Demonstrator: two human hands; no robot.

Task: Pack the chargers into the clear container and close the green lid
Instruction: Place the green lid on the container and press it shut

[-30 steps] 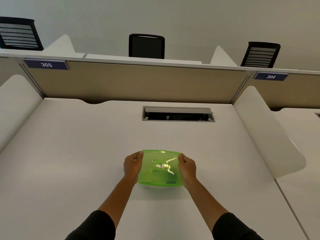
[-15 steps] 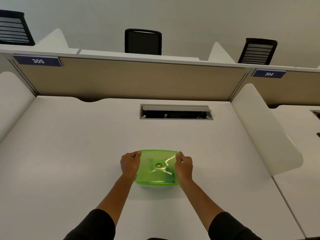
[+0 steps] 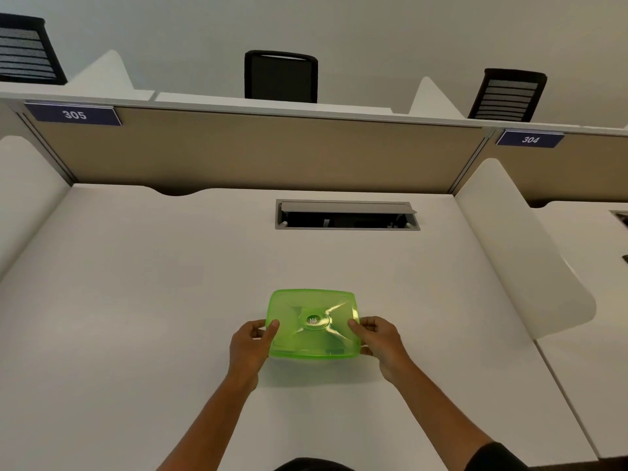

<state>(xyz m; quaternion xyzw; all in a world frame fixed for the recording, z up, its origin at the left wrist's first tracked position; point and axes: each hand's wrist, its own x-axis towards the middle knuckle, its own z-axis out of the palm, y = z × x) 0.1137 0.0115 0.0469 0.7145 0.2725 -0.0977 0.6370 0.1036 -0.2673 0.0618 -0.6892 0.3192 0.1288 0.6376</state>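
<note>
A translucent green lid (image 3: 312, 322) with a round centre boss covers the clear container on the white desk, near the front middle. The container's body is almost wholly hidden under the lid, and no chargers can be seen. My left hand (image 3: 249, 346) grips the lid's left edge, thumb on top. My right hand (image 3: 380, 341) grips the right edge the same way. Both forearms reach in from the bottom of the view.
An open cable hatch (image 3: 346, 215) is set into the desk behind the container. White side dividers stand at the left (image 3: 20, 192) and right (image 3: 523, 246). A beige partition (image 3: 272, 154) closes the back, with black chairs beyond it.
Both hands have slid from the lid's far corners back to the middle of its side edges. The lid sits flatter.
</note>
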